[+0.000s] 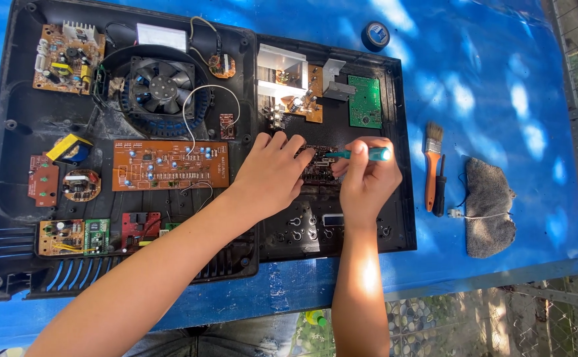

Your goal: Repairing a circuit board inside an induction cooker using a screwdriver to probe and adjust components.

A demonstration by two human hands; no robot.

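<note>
right now it's the screw step: right hand (367, 177) fist-gripped round teal screwdriver (362, 155), tip on small dark board (319, 165) mid black casing (11, 198). left hand (272, 173) fingers pressed flat on it. next prob needs steady downward pressure, tip seated.

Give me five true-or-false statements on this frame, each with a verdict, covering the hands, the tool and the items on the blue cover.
1. The right hand holds a teal-handled screwdriver. True.
2. The left hand grips the paintbrush. False: it rests on the small dark circuit board; the brush lies untouched beside the casing.
3. A black cooling fan sits in the open casing. True.
4. The roll of tape lies inside the casing. False: on the blue cover.
5. A grey cloth lies right of the brush. True.
</note>
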